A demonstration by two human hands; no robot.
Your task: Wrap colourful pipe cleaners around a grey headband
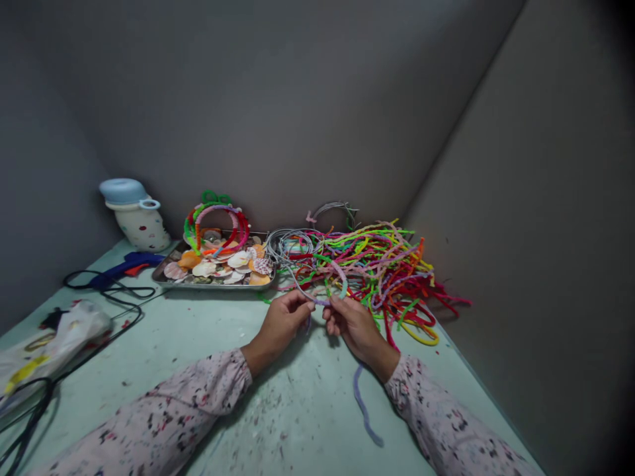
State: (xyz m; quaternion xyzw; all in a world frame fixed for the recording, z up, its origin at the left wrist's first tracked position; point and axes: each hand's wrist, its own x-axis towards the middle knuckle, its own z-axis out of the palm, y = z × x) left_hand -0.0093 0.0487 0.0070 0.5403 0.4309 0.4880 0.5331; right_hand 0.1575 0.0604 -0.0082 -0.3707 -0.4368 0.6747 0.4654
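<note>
In front of me I hold a wire hoop (pixel 340 270), bare grey wire on its left and wrapped in pink, pale green and purple pipe cleaner on its right. My left hand (pixel 282 324) pinches the hoop's lower side where the purple pipe cleaner (pixel 322 303) meets the bare wire. A short purple tail hangs below those fingertips. Close beside it, my right hand (pixel 354 324) is closed on the wrapped part of the hoop. A loose purple pipe cleaner strip (pixel 366 406) lies on the table below my right wrist.
A heap of coloured pipe cleaners (pixel 387 258) and coiled wire hoops (pixel 292 246) lie beyond my hands. Finished-looking wrapped hoops (pixel 243 228) rest on a metal tray (pixel 213 286) of seashells. Leftward are a bottle (pixel 141 225), blue glue gun (pixel 116 269), black cable (pixel 102 340) and plastic bag (pixel 74 334).
</note>
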